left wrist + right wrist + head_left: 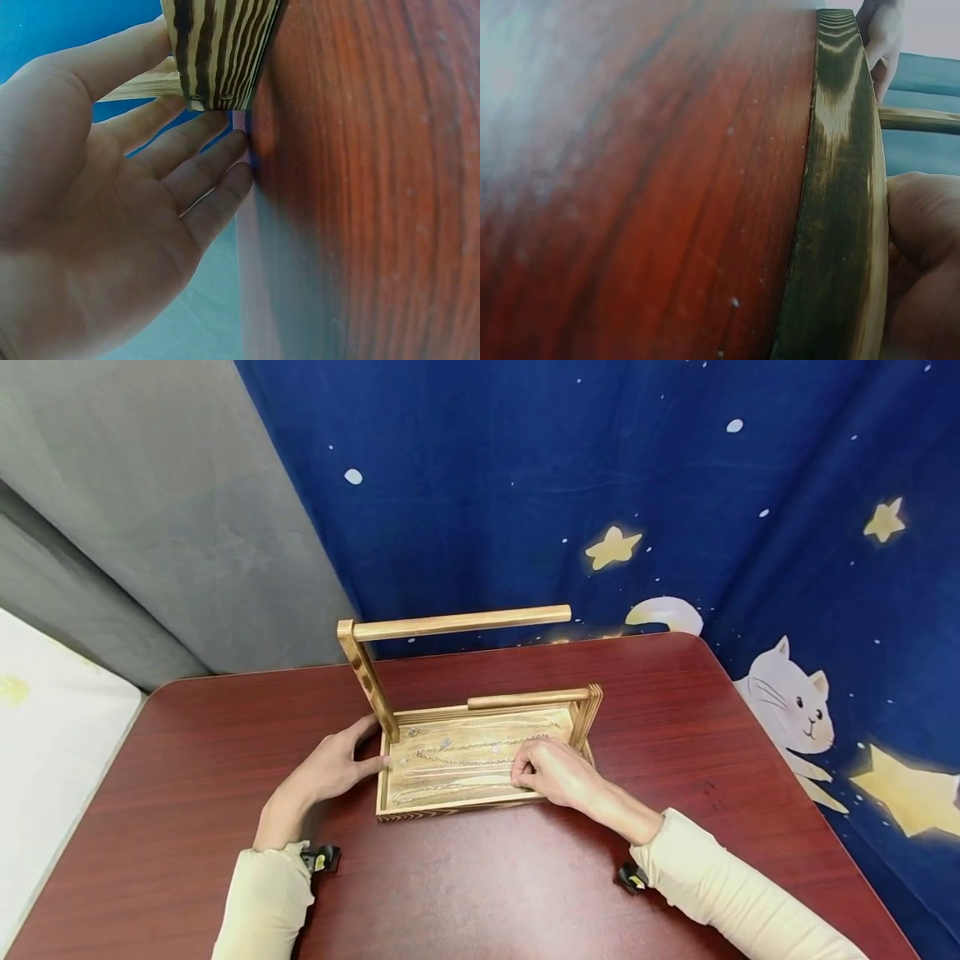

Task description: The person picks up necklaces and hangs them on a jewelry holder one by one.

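A low wooden jewelry tray (450,812) with dark striped grain lies on the table, holding several thin necklaces (457,762) laid lengthwise and small sparkly pieces (413,732) toward its left end. My left hand (333,767) is at the tray's left end, thumb at the rim; in the left wrist view its fingers extend fairly straight beside the striped end wall (217,52). Over the right part of the tray, my right hand (558,772) has curled fingers, thumb and forefinger pinching at the end of a thin necklace; the fingertips hide the pinched part.
Above the tray rise two wooden bars on posts, a tall bar (465,622) from the left and a short bar (528,698) from the right. The reddish-brown table (480,893) extends around it. Behind hangs a blue curtain (480,485) with stars and a cat.
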Available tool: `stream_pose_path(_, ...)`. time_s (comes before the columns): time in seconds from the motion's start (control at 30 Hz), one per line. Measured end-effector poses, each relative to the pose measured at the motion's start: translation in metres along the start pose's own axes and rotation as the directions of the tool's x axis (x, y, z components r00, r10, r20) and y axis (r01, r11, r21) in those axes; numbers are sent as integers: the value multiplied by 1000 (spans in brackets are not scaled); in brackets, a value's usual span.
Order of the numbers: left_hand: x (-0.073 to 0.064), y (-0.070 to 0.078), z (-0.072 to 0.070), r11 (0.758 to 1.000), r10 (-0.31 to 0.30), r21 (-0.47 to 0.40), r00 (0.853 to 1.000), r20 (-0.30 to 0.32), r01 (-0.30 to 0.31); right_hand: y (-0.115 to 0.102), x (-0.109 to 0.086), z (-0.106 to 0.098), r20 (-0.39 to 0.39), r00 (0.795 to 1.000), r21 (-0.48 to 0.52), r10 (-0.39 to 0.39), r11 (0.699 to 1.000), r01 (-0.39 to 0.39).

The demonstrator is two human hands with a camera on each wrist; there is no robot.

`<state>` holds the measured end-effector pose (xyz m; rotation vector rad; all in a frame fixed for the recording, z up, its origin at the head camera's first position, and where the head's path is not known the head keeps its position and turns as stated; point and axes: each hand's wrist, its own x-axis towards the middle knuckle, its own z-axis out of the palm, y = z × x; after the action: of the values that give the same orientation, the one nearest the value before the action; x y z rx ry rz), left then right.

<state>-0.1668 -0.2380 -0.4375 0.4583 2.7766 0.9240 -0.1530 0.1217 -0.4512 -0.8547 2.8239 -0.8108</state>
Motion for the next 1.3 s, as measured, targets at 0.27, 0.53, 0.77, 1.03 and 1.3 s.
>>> stream_pose_path(0.27,1,-1,1,1000,10,-6,1000,14,-10,5,-2,3,-10,1000,26,-17,1000,18)
stream_pose_path(0.53,1,0,-1,1000,6,-2,1000,13,-6,5,-1,1,-14,997,63,-72,995,73)
stream_pose_path(0.77,2,0,-2,1000,4,1,1000,16,-4,3,-1,-6,-13,998,208,-65,976,66)
stream_pose_path(1.03,1,-1,-1,1000,1,0,1000,16,-1,3,0,-9,-16,998,301,-54,952,56)
stream_pose_path(1.3,1,-2,0,1000,-5,11,1000,20,5,2,-1,-11,50,998,429,-25,903,1)
